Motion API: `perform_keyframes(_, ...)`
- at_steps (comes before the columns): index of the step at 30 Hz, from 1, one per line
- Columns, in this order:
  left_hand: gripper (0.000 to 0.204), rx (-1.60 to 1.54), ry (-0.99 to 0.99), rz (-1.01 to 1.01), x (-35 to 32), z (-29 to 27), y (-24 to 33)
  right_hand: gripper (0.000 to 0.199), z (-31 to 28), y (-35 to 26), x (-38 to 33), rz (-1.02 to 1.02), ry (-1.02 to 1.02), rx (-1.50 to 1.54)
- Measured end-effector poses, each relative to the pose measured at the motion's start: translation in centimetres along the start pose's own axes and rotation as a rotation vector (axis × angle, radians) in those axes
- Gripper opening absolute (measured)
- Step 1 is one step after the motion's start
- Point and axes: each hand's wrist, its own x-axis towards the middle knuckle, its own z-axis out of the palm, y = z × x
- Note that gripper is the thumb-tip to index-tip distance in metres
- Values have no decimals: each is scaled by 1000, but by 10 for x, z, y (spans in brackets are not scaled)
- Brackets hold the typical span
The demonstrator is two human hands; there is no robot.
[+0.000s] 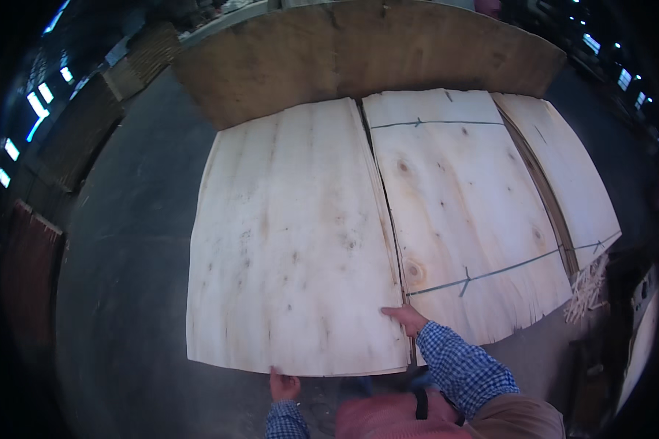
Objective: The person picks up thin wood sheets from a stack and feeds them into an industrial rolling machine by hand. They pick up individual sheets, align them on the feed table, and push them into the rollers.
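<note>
A large pale wood veneer sheet (285, 241) with dark knots and streaks lies on top of a left-hand stack. At its near edge my left hand (285, 387) is closed, a fingertip against the sheet's rim. My right hand (407, 320) grips the right edge close to the near corner. Its thumb lies flat on the sheet, and the other fingers are hidden below the edge. Right beside this stack is a veneer bundle (461, 197) tied with dark green cords. Only a narrow gap parts the two.
Behind the stacks stands a tall brown wooden board (366, 55). A second tied bundle (567, 175) lies farther right, with wood strips (587, 291) at its near corner. Dark floor (135, 249) stretches left, past which a reddish stack (28, 278) stands.
</note>
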Motion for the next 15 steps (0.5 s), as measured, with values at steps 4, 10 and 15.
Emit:
perform_keyframes(4,22,118,61,145,-1,8,5,43,1,2,2,-280,-87,-151)
perform_keyframes(10,15,101,-101,238,-123,82,-64,36,-21,-103,-116,-566,-38,-453)
perform_keyframes(15,35,612,-213,-40,-280,52,-290,36,-175,-142,-260,-459,-83,-582)
